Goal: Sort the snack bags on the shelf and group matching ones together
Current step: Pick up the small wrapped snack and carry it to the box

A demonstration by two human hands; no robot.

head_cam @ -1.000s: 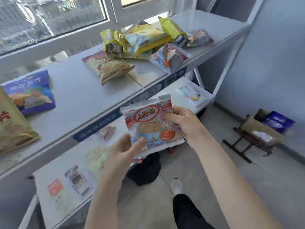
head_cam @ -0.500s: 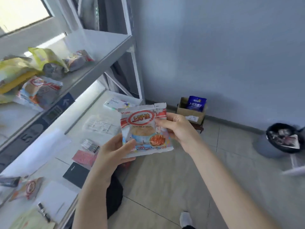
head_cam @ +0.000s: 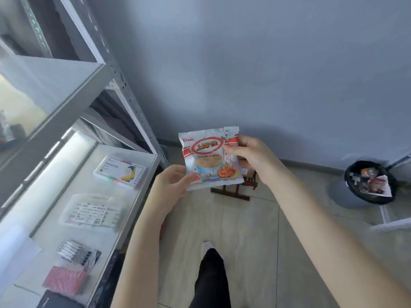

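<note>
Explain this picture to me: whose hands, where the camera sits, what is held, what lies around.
There is no machine: a person wears a wide-angle camera on the head, looking forward and down. The left hand pinches the lower left corner and the right hand the upper right edge of a red-and-white shrimp flakes bag, held over the floor. At left, the lower shelf carries a box of coloured pens and a bundle of markers. A black bin stands at right.
</note>
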